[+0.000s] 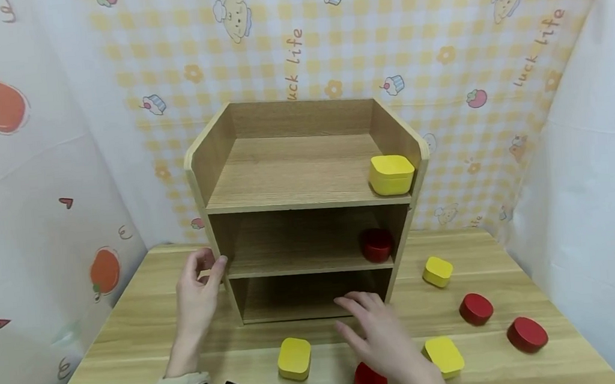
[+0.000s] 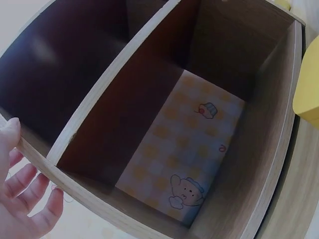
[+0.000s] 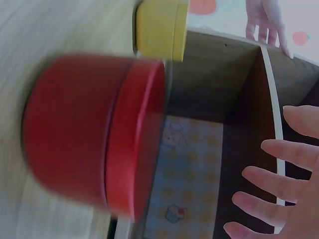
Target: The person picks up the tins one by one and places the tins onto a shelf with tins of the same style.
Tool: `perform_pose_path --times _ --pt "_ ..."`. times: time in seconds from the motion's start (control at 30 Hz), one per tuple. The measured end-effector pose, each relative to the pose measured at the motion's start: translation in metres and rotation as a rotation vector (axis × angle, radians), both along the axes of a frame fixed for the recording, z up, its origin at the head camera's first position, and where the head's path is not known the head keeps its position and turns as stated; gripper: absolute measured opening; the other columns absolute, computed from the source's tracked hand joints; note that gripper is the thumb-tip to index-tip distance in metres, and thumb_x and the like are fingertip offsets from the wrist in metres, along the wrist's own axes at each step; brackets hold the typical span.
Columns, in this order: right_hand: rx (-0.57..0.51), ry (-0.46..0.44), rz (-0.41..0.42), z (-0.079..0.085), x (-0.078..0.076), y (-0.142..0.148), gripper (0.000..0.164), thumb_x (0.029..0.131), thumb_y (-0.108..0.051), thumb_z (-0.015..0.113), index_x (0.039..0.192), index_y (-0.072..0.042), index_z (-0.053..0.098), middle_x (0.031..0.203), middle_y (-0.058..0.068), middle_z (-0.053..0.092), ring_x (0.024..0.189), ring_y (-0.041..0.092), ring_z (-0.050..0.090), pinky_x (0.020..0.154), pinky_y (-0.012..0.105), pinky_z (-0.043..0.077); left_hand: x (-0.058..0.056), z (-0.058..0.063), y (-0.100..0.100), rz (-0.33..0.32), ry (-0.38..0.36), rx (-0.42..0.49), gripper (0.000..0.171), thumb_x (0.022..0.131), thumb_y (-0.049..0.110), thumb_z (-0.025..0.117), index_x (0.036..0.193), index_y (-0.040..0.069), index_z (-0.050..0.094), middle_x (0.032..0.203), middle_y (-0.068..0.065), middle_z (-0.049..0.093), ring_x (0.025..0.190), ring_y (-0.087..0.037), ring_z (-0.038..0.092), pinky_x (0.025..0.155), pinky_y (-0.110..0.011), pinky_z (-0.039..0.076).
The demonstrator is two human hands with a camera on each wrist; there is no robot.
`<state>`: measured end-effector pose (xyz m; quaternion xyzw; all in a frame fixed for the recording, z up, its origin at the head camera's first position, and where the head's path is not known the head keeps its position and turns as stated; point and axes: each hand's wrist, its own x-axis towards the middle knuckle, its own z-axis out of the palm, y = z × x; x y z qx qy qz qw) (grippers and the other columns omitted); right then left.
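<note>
A small three-level wooden shelf (image 1: 308, 204) stands upright on the table. My left hand (image 1: 198, 291) holds its left side panel, the thumb at the front edge and the fingers along the outer face. My right hand (image 1: 381, 334) is empty, fingers spread before the lowest level. Just under that hand a round red container (image 1: 370, 383) stands on the table, partly covered by it; it looms large in the right wrist view. One yellow squarish container (image 1: 391, 175) sits at the top level's right end, and another red container (image 1: 377, 245) at the middle level's right end.
A yellow container (image 1: 294, 359) stands in front of the shelf. To the right, on the table (image 1: 109, 364), are two more yellow containers (image 1: 444, 356) and two red ones (image 1: 527, 335). Patterned cloth (image 1: 295, 36) hangs behind, with white cloth at both sides.
</note>
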<state>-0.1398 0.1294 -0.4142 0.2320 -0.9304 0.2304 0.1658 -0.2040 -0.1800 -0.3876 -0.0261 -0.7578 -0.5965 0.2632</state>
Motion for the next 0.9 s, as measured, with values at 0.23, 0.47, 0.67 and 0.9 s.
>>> perform_pose_path --times 0.23,0.47,0.67,0.9 --pt "0.030 -0.030 0.070 -0.004 -0.001 -0.021 0.035 0.096 -0.037 0.063 0.124 -0.017 0.064 0.120 0.001 0.061 0.111 0.021 0.054 0.085 0.050 0.049 -0.002 -0.004 -0.001 -0.002 0.027 0.020 0.026 0.096 0.016 0.064 0.113 -0.003 0.056 0.101 -0.005 0.054 0.095 -0.013 0.053 0.073 -0.017 0.046" --pt "0.032 -0.073 0.106 -0.009 0.004 -0.045 0.037 0.094 -0.035 0.065 0.125 -0.015 0.063 0.119 0.001 0.062 0.108 0.021 0.056 0.083 0.049 0.050 0.000 -0.006 -0.002 0.005 0.017 0.047 0.025 0.096 0.013 0.065 0.113 -0.003 0.056 0.102 -0.004 0.054 0.096 -0.012 0.052 0.074 -0.016 0.046" --pt "0.018 -0.161 0.137 -0.013 0.004 -0.059 0.044 0.091 -0.034 0.069 0.128 -0.011 0.061 0.120 0.003 0.062 0.109 0.023 0.057 0.087 0.045 0.051 -0.002 -0.007 -0.002 0.009 0.013 0.037 0.026 0.096 0.014 0.064 0.114 -0.003 0.055 0.102 -0.005 0.054 0.097 -0.012 0.052 0.074 -0.016 0.046" --pt "-0.036 -0.340 0.104 -0.014 0.008 -0.071 0.055 0.088 -0.036 0.073 0.132 -0.006 0.058 0.128 0.015 0.058 0.114 0.033 0.056 0.091 0.051 0.049 0.000 -0.005 0.000 -0.007 0.017 0.052 0.025 0.096 0.013 0.064 0.113 -0.003 0.056 0.102 -0.004 0.054 0.096 -0.012 0.052 0.074 -0.017 0.045"
